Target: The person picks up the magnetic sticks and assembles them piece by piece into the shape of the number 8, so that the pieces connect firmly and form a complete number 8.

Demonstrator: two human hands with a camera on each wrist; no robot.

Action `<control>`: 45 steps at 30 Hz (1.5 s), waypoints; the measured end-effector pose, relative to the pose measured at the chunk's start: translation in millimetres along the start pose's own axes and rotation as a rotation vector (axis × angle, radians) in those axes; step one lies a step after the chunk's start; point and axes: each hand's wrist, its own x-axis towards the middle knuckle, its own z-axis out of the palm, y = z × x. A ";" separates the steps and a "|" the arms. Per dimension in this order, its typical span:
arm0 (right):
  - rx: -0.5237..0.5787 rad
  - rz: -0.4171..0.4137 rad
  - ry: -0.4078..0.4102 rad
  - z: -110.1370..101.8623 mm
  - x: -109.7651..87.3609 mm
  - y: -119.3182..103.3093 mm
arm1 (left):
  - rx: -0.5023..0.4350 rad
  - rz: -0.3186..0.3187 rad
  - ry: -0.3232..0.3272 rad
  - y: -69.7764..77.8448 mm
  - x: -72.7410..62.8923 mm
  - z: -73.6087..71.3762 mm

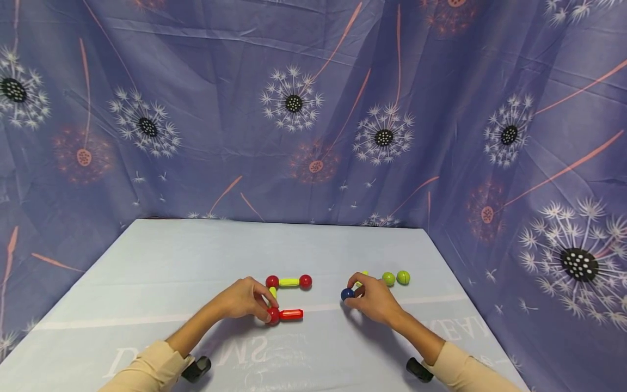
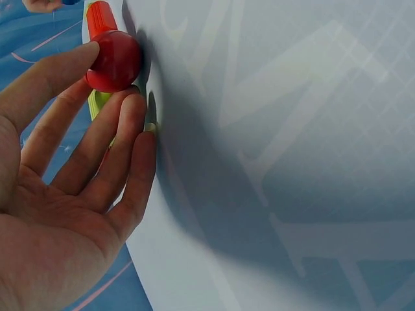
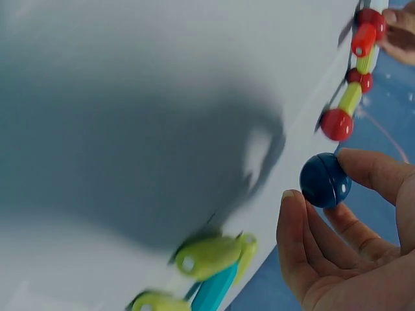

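My left hand (image 1: 247, 298) pinches a red ball (image 2: 117, 61) at the near corner of a small ball-and-rod shape. From that ball a red rod (image 1: 292, 314) points right, and a yellow-green rod (image 1: 272, 294) runs back to a second red ball (image 1: 272, 281). Another yellow-green rod (image 1: 289, 282) joins it to a third red ball (image 1: 306, 281). Right of the shape, my right hand (image 1: 374, 299) holds a blue ball (image 3: 325, 180) between thumb and fingertips. The blue ball has a seam around it and is raised off the table in the right wrist view.
Two green balls (image 1: 395, 278) lie behind my right hand. Yellow-green pieces (image 3: 209, 256) and a teal rod (image 3: 215, 288) sit close together in the right wrist view. The pale table (image 1: 161, 261) meets a blue dandelion-print cloth (image 1: 220, 109) at back and sides.
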 end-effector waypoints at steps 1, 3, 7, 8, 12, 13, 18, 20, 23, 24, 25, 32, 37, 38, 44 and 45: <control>-0.003 -0.003 -0.009 3.2 0.6 -1.8 | 0.000 -0.002 -0.001 0.0 0.1 0.0; -0.003 -0.009 -0.027 9.3 1.7 -5.2 | -0.001 -0.003 -0.002 0.2 0.1 0.1; -0.004 -0.027 -0.065 20.3 3.8 -10.1 | -0.001 -0.001 -0.003 0.6 0.4 0.2; -0.005 -0.032 -0.074 22.5 4.0 -11.5 | -0.001 -0.001 -0.004 0.8 0.5 0.2; -0.009 -0.045 -0.110 30.4 4.7 -15.5 | 0.002 0.000 -0.006 1.3 0.6 -0.2; -0.013 -0.046 -0.118 32.1 4.8 -16.7 | 0.002 0.000 -0.006 1.3 0.5 -0.4; -0.039 -0.043 -0.147 39.4 5.3 -25.1 | 0.003 0.003 -0.002 1.4 -0.4 -0.8; -0.045 -0.047 -0.153 41.8 5.0 -28.7 | 0.002 0.001 -0.001 1.4 -0.6 -0.9; -0.039 -0.056 -0.158 45.4 5.1 -32.9 | 0.002 -0.004 -0.002 1.3 -0.3 -1.1; -0.035 -0.059 -0.162 46.5 5.4 -33.8 | 0.004 -0.006 -0.003 1.1 0.0 -1.2; -0.032 -0.063 -0.165 47.6 5.6 -34.9 | 0.006 -0.006 -0.004 1.1 0.1 -1.2; -0.029 -0.046 -0.176 54.8 7.7 -40.0 | 0.011 -0.007 -0.009 1.5 0.8 -0.9; -0.029 -0.039 -0.184 56.4 6.4 -42.9 | 0.014 -0.007 -0.008 2.2 0.9 -0.8; -0.027 -0.042 -0.184 56.3 6.1 -43.5 | 0.015 -0.007 -0.008 2.4 0.8 -0.8; -0.019 -0.054 -0.198 57.4 5.3 -44.5 | 0.016 -0.010 -0.004 2.2 0.6 -0.9; -0.014 -0.055 -0.203 57.9 5.2 -44.5 | 0.015 -0.011 -0.003 2.1 0.6 -0.9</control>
